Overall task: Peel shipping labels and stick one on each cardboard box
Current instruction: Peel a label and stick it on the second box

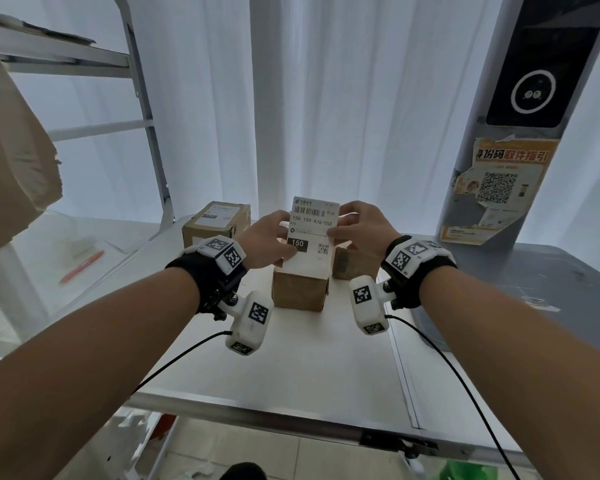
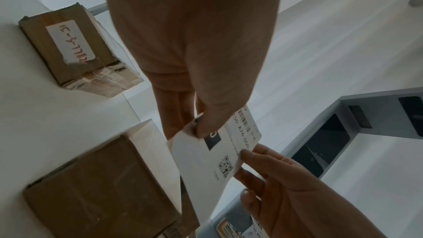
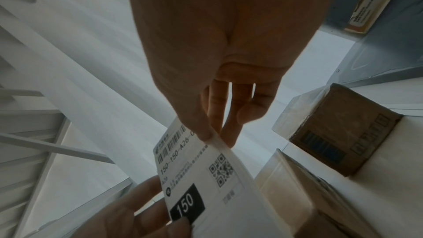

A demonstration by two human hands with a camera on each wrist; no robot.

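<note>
Both hands pinch the label (image 1: 311,229) above the near box (image 1: 300,285) on the table (image 1: 312,358): left hand (image 1: 269,242) at the left edge, right hand (image 1: 361,226) working the right edge. Looks like peeling; next, free the backing and press it onto the box top.
</note>
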